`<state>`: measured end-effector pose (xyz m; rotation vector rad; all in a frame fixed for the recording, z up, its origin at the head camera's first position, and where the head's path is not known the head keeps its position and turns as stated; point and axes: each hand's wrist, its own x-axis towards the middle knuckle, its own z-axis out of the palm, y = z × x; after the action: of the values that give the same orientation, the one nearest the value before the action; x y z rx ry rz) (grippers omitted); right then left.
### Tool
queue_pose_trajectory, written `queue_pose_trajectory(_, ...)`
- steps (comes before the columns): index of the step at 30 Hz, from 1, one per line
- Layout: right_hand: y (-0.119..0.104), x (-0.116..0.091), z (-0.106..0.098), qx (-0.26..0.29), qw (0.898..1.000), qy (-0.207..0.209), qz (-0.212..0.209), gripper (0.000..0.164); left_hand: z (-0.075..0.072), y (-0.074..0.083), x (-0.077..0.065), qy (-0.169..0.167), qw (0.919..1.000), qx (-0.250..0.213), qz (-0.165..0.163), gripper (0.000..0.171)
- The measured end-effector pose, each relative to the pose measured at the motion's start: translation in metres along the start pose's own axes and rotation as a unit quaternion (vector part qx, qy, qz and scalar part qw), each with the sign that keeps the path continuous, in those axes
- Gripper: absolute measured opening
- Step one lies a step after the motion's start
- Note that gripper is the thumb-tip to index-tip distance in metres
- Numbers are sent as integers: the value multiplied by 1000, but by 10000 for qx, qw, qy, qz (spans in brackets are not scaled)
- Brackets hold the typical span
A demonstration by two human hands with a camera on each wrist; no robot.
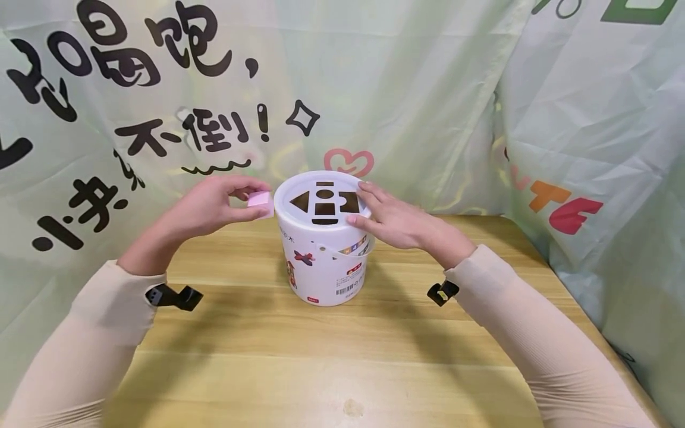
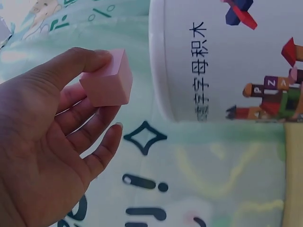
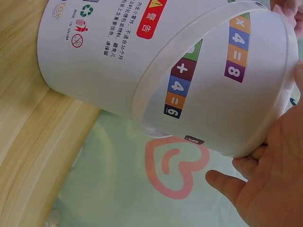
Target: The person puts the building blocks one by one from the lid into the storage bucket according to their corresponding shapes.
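A white toy-block bucket [image 1: 323,267] stands upright on the wooden table, its lid [image 1: 291,190] on and cut with several shaped holes. To the left of the rim, my left hand [image 1: 206,205] pinches a pink cube block [image 1: 260,203] between thumb and fingers. In the left wrist view the block [image 2: 109,80] shows two plain faces beside the bucket's printed wall [image 2: 222,71]. My right hand [image 1: 398,220] rests on the right side of the lid with fingers extended. The right wrist view shows that hand [image 3: 274,175] along the rim, its fingers partly hidden by the bucket.
The bucket's white handle [image 1: 353,254] hangs down its front right side. Wooden table [image 1: 332,362] spreads around the bucket, with a pale mark [image 1: 352,407] near the front. Behind stands a pale green printed curtain [image 1: 417,89]. Black wrist cameras [image 1: 173,297] sit on both sleeves.
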<state>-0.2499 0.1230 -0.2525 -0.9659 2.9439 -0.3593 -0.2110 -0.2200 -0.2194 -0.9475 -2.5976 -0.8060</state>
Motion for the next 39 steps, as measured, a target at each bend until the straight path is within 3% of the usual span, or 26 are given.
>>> queue_pose_trajectory(13,0,-1,0,2,10000,-9,5,91,23,15,54,-481,9986,-191,-96,39)
queue_pose_trajectory(19,1,-1,1,17,10000,-1,-6,92,38,21,72,-741,9970,-200,-82,41)
queue_pose_trajectory(31,0,1,0,-49,10000,-28,-30,92,57,22,83,-1087,9939,125,-106,37)
queue_pose_trajectory(39,-1,0,0,-47,10000,-27,-45,90,63,21,84,-1082,9940,111,-88,41)
